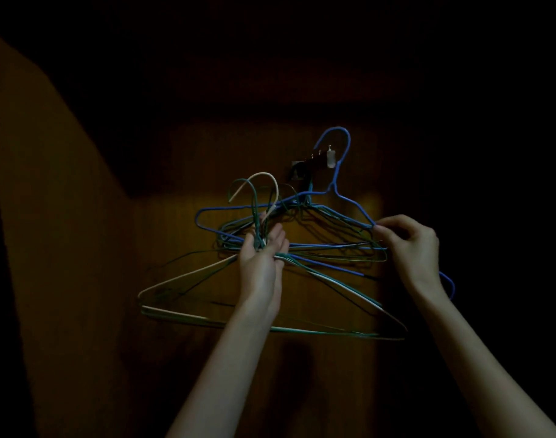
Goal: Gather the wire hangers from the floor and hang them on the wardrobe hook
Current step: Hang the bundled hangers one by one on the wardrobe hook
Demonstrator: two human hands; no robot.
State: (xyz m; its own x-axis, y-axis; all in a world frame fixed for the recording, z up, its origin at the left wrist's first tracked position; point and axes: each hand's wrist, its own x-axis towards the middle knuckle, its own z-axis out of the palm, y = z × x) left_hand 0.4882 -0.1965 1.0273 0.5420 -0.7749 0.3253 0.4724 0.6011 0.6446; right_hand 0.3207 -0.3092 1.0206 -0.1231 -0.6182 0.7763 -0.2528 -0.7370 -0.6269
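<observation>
A metal wardrobe hook [314, 161] with several prongs juts from the dark wooden panel. A blue wire hanger [343, 197] is raised so its curved top sits around the hook's outer end; my right hand [408, 245] pinches its right shoulder. Below and left, my left hand [262, 257] grips a bundle of green and white wire hangers [270, 324] at their necks, their curved tops standing above my fingers. Several more hangers [321, 222] appear to hang under the hook, tangled with the blue one.
The wooden wardrobe panel [182, 184] fills the view, lit only around the hook. The rest is in deep shadow. A lighter wooden surface [49, 216] angles in at the left.
</observation>
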